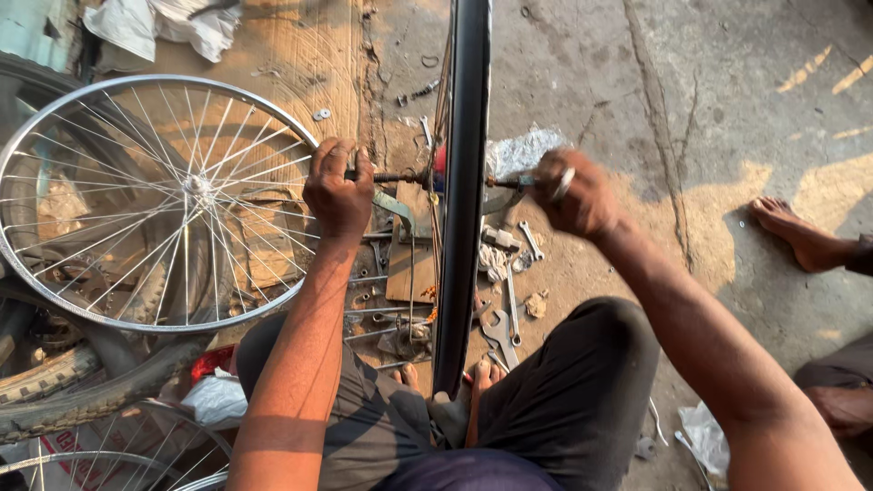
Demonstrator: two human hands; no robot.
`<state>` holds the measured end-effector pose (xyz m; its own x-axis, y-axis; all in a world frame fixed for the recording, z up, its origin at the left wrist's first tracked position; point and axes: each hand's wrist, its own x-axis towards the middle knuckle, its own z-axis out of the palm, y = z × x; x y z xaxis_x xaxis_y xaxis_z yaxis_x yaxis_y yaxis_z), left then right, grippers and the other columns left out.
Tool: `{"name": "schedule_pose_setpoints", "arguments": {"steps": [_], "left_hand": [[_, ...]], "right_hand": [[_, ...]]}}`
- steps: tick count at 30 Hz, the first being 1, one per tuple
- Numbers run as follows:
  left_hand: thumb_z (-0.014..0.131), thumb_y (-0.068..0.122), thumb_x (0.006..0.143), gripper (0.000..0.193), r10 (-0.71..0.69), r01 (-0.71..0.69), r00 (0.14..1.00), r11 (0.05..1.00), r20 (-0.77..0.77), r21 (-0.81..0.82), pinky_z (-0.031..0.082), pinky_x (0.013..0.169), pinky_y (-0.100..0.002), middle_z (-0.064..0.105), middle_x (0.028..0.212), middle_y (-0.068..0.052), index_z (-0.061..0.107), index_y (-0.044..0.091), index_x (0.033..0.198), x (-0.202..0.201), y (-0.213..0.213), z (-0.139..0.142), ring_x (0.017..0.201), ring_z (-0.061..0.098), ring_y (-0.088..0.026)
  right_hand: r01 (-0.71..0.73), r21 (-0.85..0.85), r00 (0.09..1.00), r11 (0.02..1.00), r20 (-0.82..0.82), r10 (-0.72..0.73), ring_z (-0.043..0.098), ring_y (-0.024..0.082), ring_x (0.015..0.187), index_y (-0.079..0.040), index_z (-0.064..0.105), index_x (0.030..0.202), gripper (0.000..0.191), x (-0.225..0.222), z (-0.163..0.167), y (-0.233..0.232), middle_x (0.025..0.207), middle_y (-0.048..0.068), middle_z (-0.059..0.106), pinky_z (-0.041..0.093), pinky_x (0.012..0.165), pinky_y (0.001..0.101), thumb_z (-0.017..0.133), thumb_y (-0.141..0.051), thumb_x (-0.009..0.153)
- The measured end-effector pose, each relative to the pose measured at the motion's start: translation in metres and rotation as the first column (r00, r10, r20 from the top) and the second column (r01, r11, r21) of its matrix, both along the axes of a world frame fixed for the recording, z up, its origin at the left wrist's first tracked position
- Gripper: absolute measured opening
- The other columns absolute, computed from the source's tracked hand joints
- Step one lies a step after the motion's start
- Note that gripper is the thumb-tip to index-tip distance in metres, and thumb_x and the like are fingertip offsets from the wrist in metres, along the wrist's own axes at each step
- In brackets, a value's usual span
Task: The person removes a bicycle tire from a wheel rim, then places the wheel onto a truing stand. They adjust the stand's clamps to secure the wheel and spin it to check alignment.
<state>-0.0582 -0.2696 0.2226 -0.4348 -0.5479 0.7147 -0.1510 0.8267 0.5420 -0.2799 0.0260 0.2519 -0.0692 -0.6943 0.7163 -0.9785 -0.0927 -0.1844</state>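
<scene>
A black bicycle wheel (464, 209) stands upright on edge between my knees, its rim running from the top of the view down to my feet. My left hand (337, 188) is closed on the left end of its axle (393, 177). My right hand (573, 194) is closed on the axle's right end, with a small metal tool or nut in the fingers; which one I cannot tell. The hub is mostly hidden behind the rim.
A silver spoked rim (145, 200) lies at the left over old tyres (82, 391). Spanners (502, 335), bolts and a wooden board (409, 264) are scattered on the ground under the wheel. Another person's bare foot (800, 236) rests at the right.
</scene>
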Motion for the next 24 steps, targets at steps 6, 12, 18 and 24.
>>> {"name": "schedule_pose_setpoints", "arguments": {"steps": [6,12,18,24], "left_hand": [[0.078,0.011,0.094,0.018,-0.022,0.022,1.000,0.998,0.010,0.050,0.062,0.079,-0.038,0.073,0.115,-0.017,0.071,0.001,0.107,-0.001,0.001,-0.002,0.096,0.075,-0.030],[0.078,0.012,0.096,0.020,-0.040,0.040,0.999,0.999,-0.034,-0.010,0.064,0.081,-0.037,0.072,0.115,-0.014,0.071,0.004,0.113,0.001,-0.002,-0.008,0.097,0.076,-0.029],[0.080,0.011,0.096,0.016,-0.025,0.024,0.999,0.999,-0.024,-0.023,0.064,0.083,-0.037,0.073,0.113,-0.014,0.073,0.004,0.109,-0.003,-0.003,-0.006,0.100,0.076,-0.029],[0.078,0.010,0.095,0.014,-0.028,0.027,1.000,0.997,0.009,0.074,0.064,0.081,-0.036,0.073,0.112,-0.017,0.073,0.002,0.106,0.000,-0.002,0.000,0.099,0.075,-0.029]], "right_hand": [[-0.031,0.762,0.326,0.647,0.619,-0.714,0.058,0.011,0.056,-0.012,0.063,0.086,0.015,-0.009,0.026,-0.017,0.069,0.002,0.063,0.051,0.054,0.0313,0.064,-0.022,0.098],[0.145,0.187,0.974,0.972,0.143,-0.173,0.054,0.018,0.058,-0.005,0.059,0.090,0.020,0.008,0.010,-0.002,0.073,0.006,0.058,0.049,0.053,0.0339,0.061,-0.016,0.107],[0.099,0.586,0.616,0.804,0.599,-0.512,0.057,0.017,0.059,-0.009,0.064,0.083,0.018,-0.005,0.020,-0.014,0.075,0.008,0.062,0.051,0.051,0.0352,0.067,-0.015,0.099],[0.203,0.222,0.917,0.954,0.298,-0.265,0.060,0.018,0.065,-0.008,0.055,0.081,0.030,0.019,0.032,-0.005,0.072,0.010,0.059,0.052,0.057,0.0354,0.066,-0.023,0.104]]}}
